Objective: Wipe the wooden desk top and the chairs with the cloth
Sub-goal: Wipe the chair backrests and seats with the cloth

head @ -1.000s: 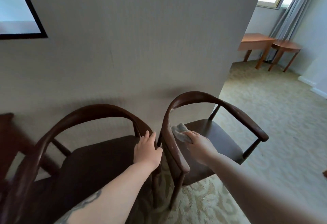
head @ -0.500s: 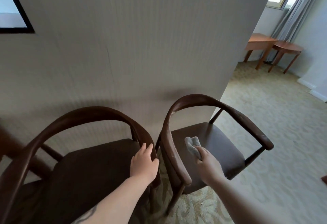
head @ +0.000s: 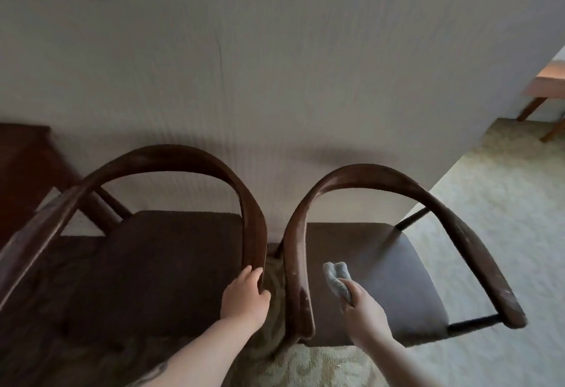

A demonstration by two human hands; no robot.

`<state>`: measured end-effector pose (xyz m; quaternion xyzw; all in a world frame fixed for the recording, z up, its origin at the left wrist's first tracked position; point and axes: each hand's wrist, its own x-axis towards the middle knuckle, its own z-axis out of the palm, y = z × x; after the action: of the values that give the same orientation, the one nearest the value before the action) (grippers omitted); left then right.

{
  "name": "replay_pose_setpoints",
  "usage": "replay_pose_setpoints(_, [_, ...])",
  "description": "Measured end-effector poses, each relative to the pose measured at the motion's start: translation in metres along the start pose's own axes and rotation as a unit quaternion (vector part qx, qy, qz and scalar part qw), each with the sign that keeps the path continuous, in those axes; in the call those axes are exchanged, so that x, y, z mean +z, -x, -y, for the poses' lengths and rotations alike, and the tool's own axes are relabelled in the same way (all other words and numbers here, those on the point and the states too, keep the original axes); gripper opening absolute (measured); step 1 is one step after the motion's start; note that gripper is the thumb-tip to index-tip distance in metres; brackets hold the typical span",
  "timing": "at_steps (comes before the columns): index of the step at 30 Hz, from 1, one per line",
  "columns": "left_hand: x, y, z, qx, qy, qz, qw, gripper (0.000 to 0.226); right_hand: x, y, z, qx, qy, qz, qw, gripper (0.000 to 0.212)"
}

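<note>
My left hand point(head: 244, 299) grips the left chair point(head: 171, 264) by its arm end; my right hand point(head: 363, 310) pinches the grey cloth point(head: 336, 279) over the right chair point(head: 382, 264) seat's front-left corner.

Both forearms bare, no sleeves in view. Left forearm point(head: 195, 359) has a dark tattoo near the bottom edge, design cut off by the frame. Left hand point(head: 244, 296) and right hand point(head: 365, 310): no gloves, rings or watch visible.
</note>
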<state>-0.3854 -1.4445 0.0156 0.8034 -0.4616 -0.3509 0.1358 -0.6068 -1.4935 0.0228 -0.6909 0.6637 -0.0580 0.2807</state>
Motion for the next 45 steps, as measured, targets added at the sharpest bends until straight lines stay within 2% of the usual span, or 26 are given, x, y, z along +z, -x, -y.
replay_pose_setpoints(8, [0.085, 0.02, -0.049, -0.153, 0.126, -0.069, 0.978, 0.049, -0.029, -0.052, -0.054, -0.149, 0.118, 0.116, 0.975, 0.048])
replay_pose_setpoints(15, [0.103, 0.051, -0.014, -0.246, 0.151, -0.122, 0.95, 0.049, -0.01, -0.041, -0.052, -0.227, 0.124, 0.144, 0.955, 0.049])
replay_pose_setpoints(18, [0.11, 0.048, -0.003, -0.257, 0.161, -0.114, 0.946, 0.048, 0.002, -0.021, -0.059, -0.253, 0.128, 0.13, 0.95, 0.053])
replay_pose_setpoints(22, [0.122, 0.036, -0.014, -0.233, 0.159, -0.127, 0.951, 0.045, 0.021, -0.007, -0.07, -0.285, 0.132, 0.103, 0.944, 0.069])
replay_pose_setpoints(28, [0.144, 0.023, -0.032, -0.237, 0.141, -0.127, 0.953, 0.046, 0.029, -0.02, -0.069, -0.361, 0.161, 0.074, 0.916, 0.066])
replay_pose_setpoints(30, [0.15, 0.018, -0.029, -0.251, 0.162, -0.145, 0.943, 0.046, 0.028, -0.03, -0.068, -0.435, 0.167, 0.083, 0.881, 0.067])
replay_pose_setpoints(31, [0.153, 0.015, -0.026, -0.256, 0.173, -0.157, 0.938, 0.046, 0.03, -0.036, -0.068, -0.487, 0.188, 0.1, 0.847, 0.067])
replay_pose_setpoints(34, [0.161, 0.013, -0.021, -0.305, 0.19, -0.177, 0.916, 0.05, 0.044, -0.054, -0.074, -0.624, 0.275, 0.176, 0.71, 0.066])
replay_pose_setpoints(35, [0.165, 0.013, -0.02, -0.324, 0.191, -0.182, 0.909, 0.05, 0.049, -0.062, -0.076, -0.65, 0.289, 0.195, 0.676, 0.067])
replay_pose_setpoints(37, [0.173, 0.012, -0.021, -0.355, 0.201, -0.208, 0.889, 0.047, 0.055, -0.079, -0.076, -0.676, 0.296, 0.208, 0.642, 0.072])
replay_pose_setpoints(38, [0.177, 0.009, -0.023, -0.366, 0.21, -0.227, 0.878, 0.043, 0.056, -0.088, -0.074, -0.667, 0.287, 0.201, 0.657, 0.075])
replay_pose_setpoints(41, [0.183, -0.008, -0.042, -0.384, 0.269, -0.264, 0.843, 0.036, 0.052, -0.105, -0.067, -0.518, 0.201, 0.154, 0.817, 0.083])
replay_pose_setpoints(42, [0.182, -0.015, -0.051, -0.394, 0.304, -0.275, 0.823, 0.036, 0.053, -0.107, -0.068, -0.504, 0.184, 0.144, 0.831, 0.083])
replay_pose_setpoints(43, [0.179, -0.022, -0.06, -0.407, 0.333, -0.296, 0.798, 0.036, 0.055, -0.107, -0.071, -0.534, 0.18, 0.143, 0.814, 0.081])
replay_pose_setpoints(45, [0.174, -0.032, -0.072, -0.444, 0.396, -0.341, 0.728, 0.034, 0.058, -0.107, -0.08, -0.635, 0.19, 0.172, 0.728, 0.07])
